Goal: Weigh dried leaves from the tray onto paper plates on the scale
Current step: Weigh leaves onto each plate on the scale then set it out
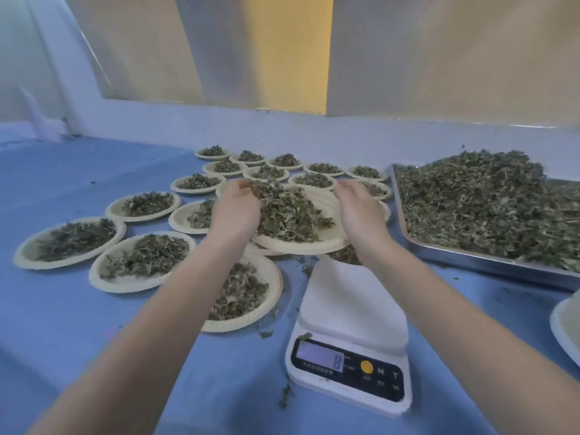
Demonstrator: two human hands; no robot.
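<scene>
— While both arms reach forward over the blue desk [94, 324], what do the hands hold?

— A paper plate [314, 243] heaped with dried leaves [285, 211], carried between them above the desk. The left hand [237, 211] cups the plate's left side, its fingers [243, 185] curled into the pile. The right hand [357, 211] is at the plate's right edge, fingers bent loosely; whether they grip the rim cannot be told from this angle.

— And the scale?

— The white scale [351, 334] sits on the desk just below the raised plate, its platform bare, a single digit lit on its display [320, 357]. A few leaf scraps lie around its base.

— Where is the supply?

— A metal tray [470, 262] at right, piled with dried leaves, rests on the desk beside the scale.

— What else is in the frame?

— More than a dozen filled plates [141, 262] spread across the desk to the left and behind the hands, some overlapping. The rim of another plate [565, 328] shows at the far right edge. A pale wall [282, 127] with frosted panels closes the background.
</scene>
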